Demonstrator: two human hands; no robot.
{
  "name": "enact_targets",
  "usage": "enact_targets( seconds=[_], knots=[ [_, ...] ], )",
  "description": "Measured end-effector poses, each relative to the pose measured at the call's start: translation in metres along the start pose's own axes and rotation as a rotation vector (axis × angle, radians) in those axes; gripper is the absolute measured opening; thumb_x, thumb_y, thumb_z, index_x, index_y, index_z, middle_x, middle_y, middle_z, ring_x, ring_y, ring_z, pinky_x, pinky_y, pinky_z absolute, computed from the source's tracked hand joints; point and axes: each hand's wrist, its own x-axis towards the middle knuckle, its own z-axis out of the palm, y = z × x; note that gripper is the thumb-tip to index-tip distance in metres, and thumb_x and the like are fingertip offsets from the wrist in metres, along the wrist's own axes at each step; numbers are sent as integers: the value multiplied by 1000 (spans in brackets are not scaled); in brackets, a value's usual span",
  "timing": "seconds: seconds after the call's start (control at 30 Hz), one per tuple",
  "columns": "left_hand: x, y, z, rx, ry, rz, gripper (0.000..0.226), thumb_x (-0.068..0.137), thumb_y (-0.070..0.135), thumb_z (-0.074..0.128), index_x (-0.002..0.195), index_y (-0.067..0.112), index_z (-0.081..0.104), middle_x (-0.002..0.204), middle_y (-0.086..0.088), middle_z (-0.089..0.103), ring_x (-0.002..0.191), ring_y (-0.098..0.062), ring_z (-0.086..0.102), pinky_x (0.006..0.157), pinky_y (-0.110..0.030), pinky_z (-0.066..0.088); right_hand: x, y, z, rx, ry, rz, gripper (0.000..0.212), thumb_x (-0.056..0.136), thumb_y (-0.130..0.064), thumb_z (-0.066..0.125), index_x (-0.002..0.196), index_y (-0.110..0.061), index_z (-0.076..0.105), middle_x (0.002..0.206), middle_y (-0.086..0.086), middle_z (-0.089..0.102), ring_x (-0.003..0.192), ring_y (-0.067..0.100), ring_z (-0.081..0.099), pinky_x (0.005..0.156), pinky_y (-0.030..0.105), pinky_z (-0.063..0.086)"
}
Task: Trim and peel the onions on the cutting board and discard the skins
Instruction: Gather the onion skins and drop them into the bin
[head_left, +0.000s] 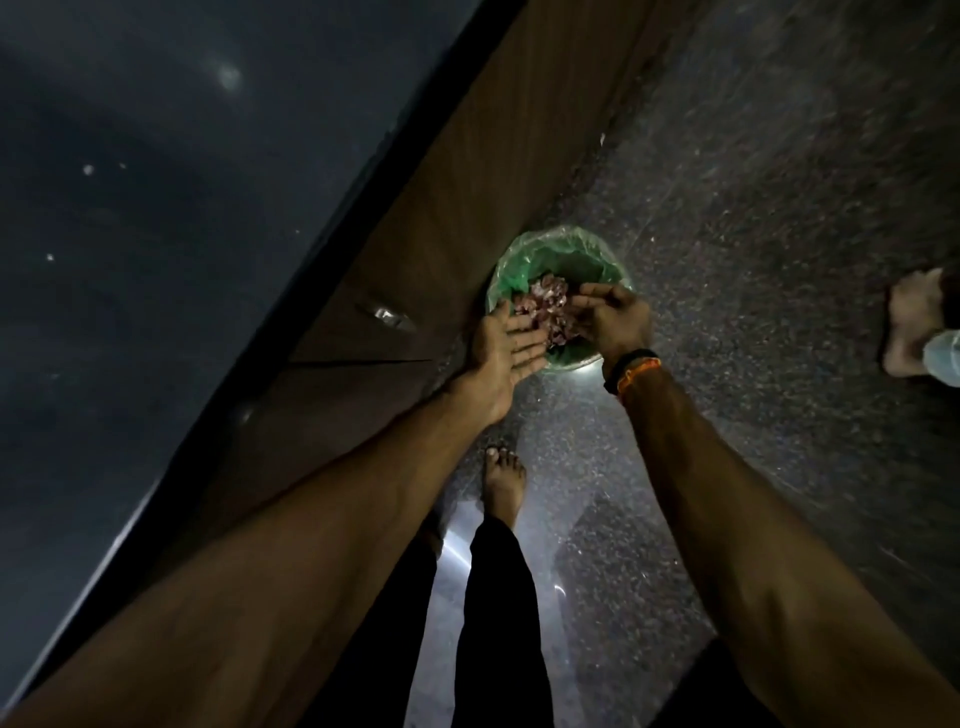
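A pile of purple onion skins (545, 306) hangs between my two hands, right over a round bin (561, 249) lined with a green plastic bag on the floor. My left hand (501, 348) is flat, palm up, with straight fingers under the skins. My right hand (610, 317) is on the other side with curled fingers touching the skins; whether it pinches them I cannot tell. No onions or cutting board are in view.
A dark countertop edge (322, 249) and wooden cabinet fronts (467, 171) run along the left, close to the bin. Speckled stone floor (779, 208) lies to the right. My bare foot (503, 483) stands below the bin. Another person's foot (911, 322) is at the right edge.
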Motion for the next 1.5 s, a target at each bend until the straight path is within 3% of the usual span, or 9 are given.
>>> enact_targets(
  seconds=[0.4, 0.53, 0.7, 0.87, 1.0, 1.1, 1.2, 1.3, 1.5],
  knots=[
    [4, 19, 3, 89, -6, 11, 57, 108, 42, 24, 134, 0, 53, 135, -22, 58, 125, -35, 55, 105, -44, 47, -3, -28, 5, 181, -21, 118, 19, 88, 10, 51, 92, -5, 61, 82, 10, 69, 75, 21, 67, 65, 33, 59],
    [6, 20, -2, 114, -1, 0, 57, 107, 42, 25, 136, 0, 51, 135, -22, 58, 124, -35, 56, 103, -44, 48, 11, -25, 5, -444, 67, -173, 22, 85, -3, 58, 99, -14, 71, 97, 7, 74, 96, 29, 67, 90, 43, 54],
    [13, 18, -4, 161, 0, -16, 58, 107, 43, 25, 140, 1, 47, 139, -23, 54, 128, -35, 53, 101, -42, 48, 10, -26, 15, -947, 61, -584, 33, 82, -23, 59, 113, -14, 68, 118, 15, 65, 99, 40, 63, 83, 46, 53],
    [13, 24, 1, 205, 27, 22, 54, 108, 38, 26, 139, 0, 49, 143, -21, 51, 132, -35, 49, 104, -41, 43, 10, -27, 24, -1139, -242, -437, 40, 87, -32, 60, 116, -5, 68, 116, 24, 67, 109, 43, 61, 94, 45, 47],
    [14, 30, 3, 235, 56, 101, 40, 106, 20, 34, 136, 1, 52, 129, -11, 56, 119, -28, 52, 98, -35, 43, 5, -29, 20, -820, -89, -340, 34, 85, -24, 61, 112, -8, 72, 113, 19, 70, 109, 36, 63, 94, 37, 47],
    [21, 30, 5, 440, 109, 341, 34, 96, -4, 42, 127, -4, 58, 108, -7, 60, 101, -21, 55, 76, -13, 44, 2, -31, 16, -200, -65, -69, 29, 86, -1, 48, 98, -10, 72, 99, 13, 73, 90, 21, 71, 85, 37, 55],
    [31, 20, 7, 916, -72, 598, 67, 83, -17, 45, 146, 4, 42, 151, -13, 42, 140, -24, 37, 109, -17, 29, -3, -33, 12, 197, -102, 181, 28, 96, -5, 37, 96, -6, 66, 85, 9, 69, 70, 16, 68, 60, 29, 56],
    [47, 11, 5, 1268, -292, 653, 79, 82, -16, 47, 154, 9, 26, 164, -11, 18, 151, -25, 17, 122, -35, 20, -6, -35, 5, 299, -158, 271, 24, 96, -11, 44, 88, -12, 66, 86, 7, 67, 76, 19, 64, 67, 29, 56],
    [56, 19, 32, 876, -130, 410, 54, 89, 7, 45, 142, 17, 50, 138, -14, 57, 127, -32, 53, 106, -38, 45, -9, -33, 6, 381, -29, 213, 24, 90, -6, 45, 91, -15, 67, 95, 10, 71, 76, 19, 68, 64, 29, 58]
  ],
)
